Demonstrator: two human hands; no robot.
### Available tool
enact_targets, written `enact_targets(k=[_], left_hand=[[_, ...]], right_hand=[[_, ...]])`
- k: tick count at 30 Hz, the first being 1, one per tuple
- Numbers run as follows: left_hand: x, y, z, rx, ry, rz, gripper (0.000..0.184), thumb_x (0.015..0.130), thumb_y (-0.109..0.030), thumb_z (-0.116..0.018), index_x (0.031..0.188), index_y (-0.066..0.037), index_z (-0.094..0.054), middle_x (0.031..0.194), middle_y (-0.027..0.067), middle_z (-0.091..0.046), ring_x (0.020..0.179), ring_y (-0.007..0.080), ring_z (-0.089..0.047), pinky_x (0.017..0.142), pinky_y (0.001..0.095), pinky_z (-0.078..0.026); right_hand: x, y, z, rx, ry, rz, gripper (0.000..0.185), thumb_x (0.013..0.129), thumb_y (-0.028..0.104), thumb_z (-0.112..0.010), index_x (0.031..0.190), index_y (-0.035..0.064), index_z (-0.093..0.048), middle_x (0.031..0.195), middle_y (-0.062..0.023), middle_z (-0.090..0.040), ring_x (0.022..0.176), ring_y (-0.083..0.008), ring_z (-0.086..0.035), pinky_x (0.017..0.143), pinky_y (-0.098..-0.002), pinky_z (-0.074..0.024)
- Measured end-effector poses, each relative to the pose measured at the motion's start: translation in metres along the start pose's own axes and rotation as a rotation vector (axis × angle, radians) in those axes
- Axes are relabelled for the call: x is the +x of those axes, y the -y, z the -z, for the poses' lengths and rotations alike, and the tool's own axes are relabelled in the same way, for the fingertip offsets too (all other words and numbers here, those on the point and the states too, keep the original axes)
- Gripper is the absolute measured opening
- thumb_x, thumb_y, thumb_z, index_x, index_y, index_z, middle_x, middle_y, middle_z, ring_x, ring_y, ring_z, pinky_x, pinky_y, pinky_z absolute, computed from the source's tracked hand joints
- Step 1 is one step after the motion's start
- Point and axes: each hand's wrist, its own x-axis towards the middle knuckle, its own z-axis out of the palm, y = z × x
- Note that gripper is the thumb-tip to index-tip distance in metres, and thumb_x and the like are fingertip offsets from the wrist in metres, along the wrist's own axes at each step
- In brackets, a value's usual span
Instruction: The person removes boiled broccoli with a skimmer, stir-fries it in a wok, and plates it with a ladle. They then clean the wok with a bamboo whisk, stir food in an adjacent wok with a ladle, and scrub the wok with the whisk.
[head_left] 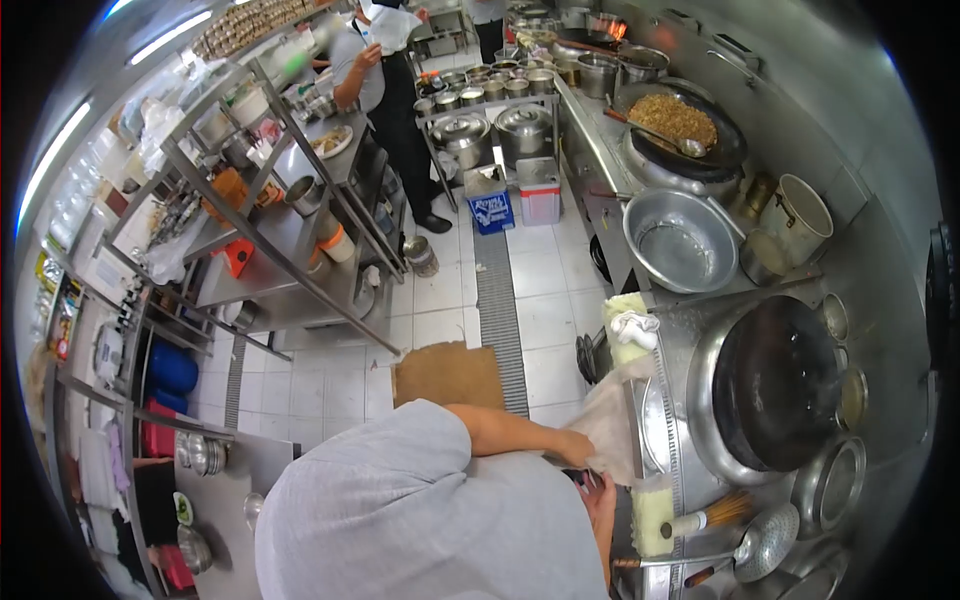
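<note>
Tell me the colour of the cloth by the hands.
Pale beige; the cloth shows best in the head view, the only one.

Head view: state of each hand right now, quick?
Left hand: at the edge of the cloth; whether it grips cannot be told.
Right hand: beside a dark object; open or closed cannot be told.
</note>
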Motion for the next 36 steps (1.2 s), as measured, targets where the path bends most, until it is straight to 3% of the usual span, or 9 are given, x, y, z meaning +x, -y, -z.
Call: enact_targets(k=[2,8,18,21,23,24,26,30,36], left_hand=[[0.006,0.002,-0.022,-0.315,-0.139,-0.308,0.036,0.081,-0.031,-0.067,0.108,-0.007,-0.067,0.091,0.017,-0.069,0.09,0.0377,-0.066,0.08,0.0479,-0.051],[-0.003,-0.023,-0.009,-0.729,-0.395,-0.101,0.035,0.083,-0.032,-0.065,0.11,-0.009,-0.067,0.1,0.0149,-0.069,0.098,0.0365,-0.064,0.083,0.0472,-0.05],[-0.08,-0.038,0.017,0.044,-0.603,-0.259,0.035,0.097,-0.04,-0.049,0.119,-0.018,-0.065,0.14,0.0122,-0.053,0.138,0.0338,-0.037,0.102,0.0457,-0.041],[-0.058,-0.027,0.058,-0.62,-0.207,0.068,0.044,0.097,-0.042,-0.047,0.129,-0.015,-0.06,0.134,0.0185,-0.056,0.133,0.0367,-0.044,0.108,0.0433,-0.036],[-0.067,-0.038,0.074,-0.467,-0.241,0.059,0.042,0.099,-0.041,-0.047,0.124,-0.009,-0.059,0.125,0.0223,-0.061,0.113,0.0353,-0.06,0.095,0.041,-0.047],[-0.057,-0.039,0.057,-0.454,-0.245,0.066,0.042,0.099,-0.041,-0.047,0.124,-0.009,-0.059,0.125,0.0223,-0.061,0.113,0.0353,-0.06,0.095,0.041,-0.047],[-0.019,-0.023,0.003,-0.168,-1.004,-0.603,0.04,0.099,-0.041,-0.047,0.105,-0.004,-0.062,0.09,0.0188,-0.07,0.073,0.0337,-0.066,0.068,0.0423,-0.052],[-0.012,0.017,0.055,-1.653,0.21,0.192,0.045,0.1,-0.044,-0.048,0.098,-0.001,-0.06,0.08,0.0133,-0.065,0.075,0.0311,-0.065,0.069,0.0436,-0.053],[0.031,0.023,0.045,-0.585,-0.318,-0.186,0.05,0.099,-0.048,-0.048,0.106,0.0,-0.062,0.087,0.0103,-0.066,0.074,0.0254,-0.061,0.068,0.0381,-0.05]], right_hand=[[-0.014,0.003,-0.049,0.344,0.173,-0.031,0.054,0.097,0.044,-0.051,0.139,0.0114,-0.045,0.141,-0.0128,-0.048,0.128,-0.0302,-0.048,0.102,-0.0548,-0.0441],[-0.074,0.033,-0.195,0.551,-0.072,0.143,0.056,0.103,0.046,-0.035,0.147,0.0109,-0.035,0.147,-0.011,-0.042,0.132,-0.032,-0.044,0.111,-0.0493,-0.0362],[-0.081,0.034,-0.181,0.587,0.011,0.293,0.054,0.105,0.042,-0.027,0.142,0.0034,-0.037,0.147,-0.0196,-0.04,0.138,-0.0299,-0.038,0.112,-0.0474,-0.0356],[-0.06,0.026,-0.158,0.651,-0.071,0.274,0.044,0.105,0.035,-0.033,0.131,0.003,-0.05,0.131,-0.0202,-0.057,0.124,-0.0319,-0.054,0.101,-0.0446,-0.0464],[-0.007,0.008,-0.079,0.746,0.919,-0.061,0.034,0.102,0.029,-0.043,0.117,0.0036,-0.061,0.107,-0.0171,-0.07,0.1,-0.0325,-0.067,0.08,-0.0457,-0.0544],[-0.004,0.01,-0.084,0.751,0.933,-0.061,0.034,0.102,0.029,-0.043,0.117,0.0036,-0.061,0.107,-0.0171,-0.07,0.1,-0.0325,-0.067,0.08,-0.0457,-0.0544],[-0.009,0.016,-0.11,0.387,0.661,0.109,0.03,0.1,0.028,-0.048,0.113,0.0051,-0.061,0.1,-0.0135,-0.069,0.09,-0.0293,-0.067,0.074,-0.0437,-0.0547],[-0.023,0.057,-0.164,-0.339,0.07,0.456,0.022,0.096,0.027,-0.058,0.106,0.0081,-0.063,0.086,-0.0064,-0.067,0.072,-0.0229,-0.066,0.06,-0.0396,-0.0554],[-0.058,0.032,-0.143,0.32,0.165,0.213,0.032,0.098,0.036,-0.055,0.111,0.0068,-0.059,0.105,-0.0138,-0.063,0.105,-0.0279,-0.061,0.084,-0.0571,-0.0511]])
